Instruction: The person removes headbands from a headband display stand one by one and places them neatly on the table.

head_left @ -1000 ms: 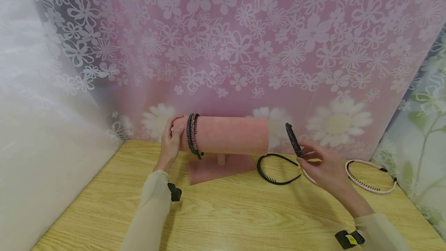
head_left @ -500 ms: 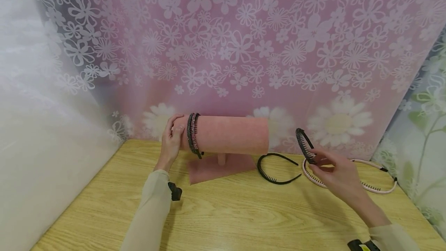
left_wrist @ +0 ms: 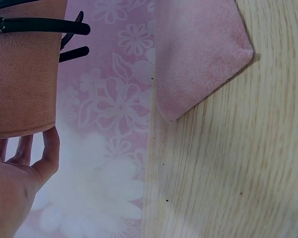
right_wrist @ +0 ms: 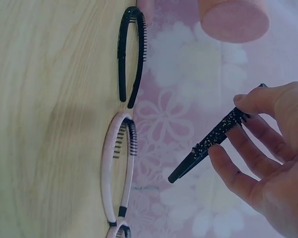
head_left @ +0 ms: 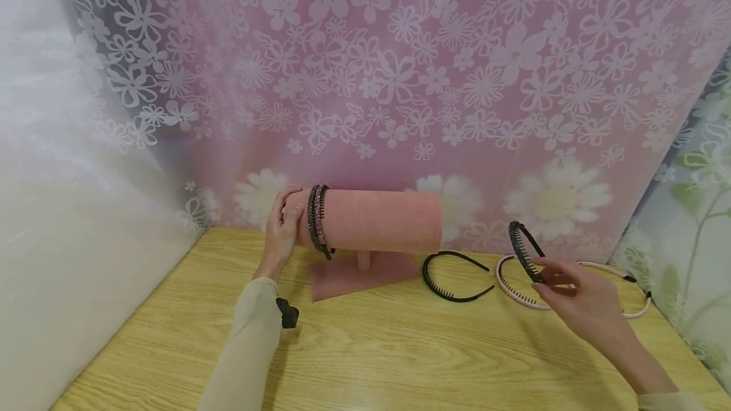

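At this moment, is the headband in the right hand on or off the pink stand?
Off: the right hand holds the dark headband in the air, apart from the pink stand.

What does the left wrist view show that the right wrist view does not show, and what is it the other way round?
Only the left wrist view: the left hand holding the end of the roll, and the dark hairbands around the roll.

Only the right wrist view: the right hand pinching a glittery hairband, a black hairband and a pink hairband lying on the table, and part of another pink one at the bottom edge.

Both: the pink roll, the table and the flowered backdrop.
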Motion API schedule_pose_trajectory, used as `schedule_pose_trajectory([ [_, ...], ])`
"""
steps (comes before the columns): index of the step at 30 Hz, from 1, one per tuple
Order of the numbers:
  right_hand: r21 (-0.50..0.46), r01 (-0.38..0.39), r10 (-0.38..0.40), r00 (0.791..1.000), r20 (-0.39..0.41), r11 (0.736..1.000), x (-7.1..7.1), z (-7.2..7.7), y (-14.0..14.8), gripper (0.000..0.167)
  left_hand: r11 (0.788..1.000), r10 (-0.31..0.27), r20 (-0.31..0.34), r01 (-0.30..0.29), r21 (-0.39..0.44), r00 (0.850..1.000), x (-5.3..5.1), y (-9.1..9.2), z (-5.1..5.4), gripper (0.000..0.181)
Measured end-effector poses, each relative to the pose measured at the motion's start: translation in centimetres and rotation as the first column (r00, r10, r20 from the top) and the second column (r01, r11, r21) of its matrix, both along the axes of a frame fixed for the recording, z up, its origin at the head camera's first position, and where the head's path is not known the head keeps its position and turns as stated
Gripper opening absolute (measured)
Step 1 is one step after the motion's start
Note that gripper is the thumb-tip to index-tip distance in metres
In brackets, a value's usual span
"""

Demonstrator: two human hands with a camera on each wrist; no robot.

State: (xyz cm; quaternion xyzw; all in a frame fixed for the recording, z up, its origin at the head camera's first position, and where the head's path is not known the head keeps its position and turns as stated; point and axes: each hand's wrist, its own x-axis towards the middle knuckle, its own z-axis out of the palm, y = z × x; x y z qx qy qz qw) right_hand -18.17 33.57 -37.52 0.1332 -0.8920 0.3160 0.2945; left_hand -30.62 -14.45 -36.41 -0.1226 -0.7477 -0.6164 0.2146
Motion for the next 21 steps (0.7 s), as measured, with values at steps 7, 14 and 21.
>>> schedule_pose_trajectory([
  [7,0.033,0.04,-0.042,0.997,0.058,0.999,0.7,-0.7,1.4,0.042,1.0,-0.002,0.007,0.002,-0.001,1.0,-0.1,0.0,-0.1,0.043],
  [14,0.053,0.062,-0.065,0.995,0.074,0.997,1.5,-1.5,2.6,0.041,1.0,-0.003,0.0,0.003,0.003,1.0,-0.2,-0.1,-0.1,0.042],
  [21,0.058,0.083,-0.087,0.994,0.064,0.995,2.5,-2.4,3.9,0.044,1.0,-0.008,-0.006,0.008,0.012,1.0,-0.2,-0.1,-0.1,0.042],
])
